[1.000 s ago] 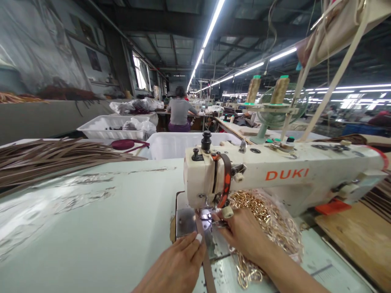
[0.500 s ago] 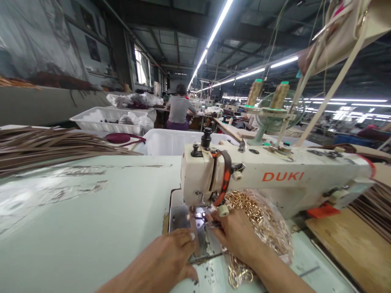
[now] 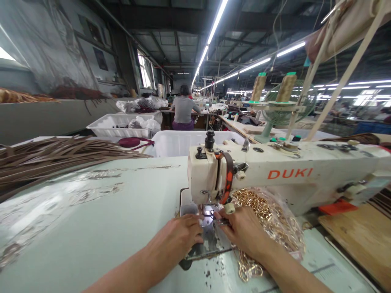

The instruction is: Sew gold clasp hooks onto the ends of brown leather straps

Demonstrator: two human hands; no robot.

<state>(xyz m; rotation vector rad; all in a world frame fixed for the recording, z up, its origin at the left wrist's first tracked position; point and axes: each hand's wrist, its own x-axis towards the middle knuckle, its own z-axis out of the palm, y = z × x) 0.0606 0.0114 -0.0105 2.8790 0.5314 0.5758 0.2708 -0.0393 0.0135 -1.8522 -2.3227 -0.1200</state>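
My left hand is at the metal needle plate of the sewing machine, its fingers bent and pressed together beside the needle. A narrow brown strap runs under those fingertips and is mostly hidden by them. To the right of the needle, my right hand is closed round a slim metal tool; its exact kind is hard to make out. The small lamp lights the plate between both hands. Right behind my right hand lies a clear bag of gold-coloured metal clasps.
Long brown strips are heaped at the left of the pale green table. Behind the machine stands a white bin. Thread cones and a green fan rise at the right. A person sits farther off.
My left hand has slid forward along the plate, closer to the needle, and now covers most of the strap. My right hand keeps its place by the needle. The view has shifted slightly.
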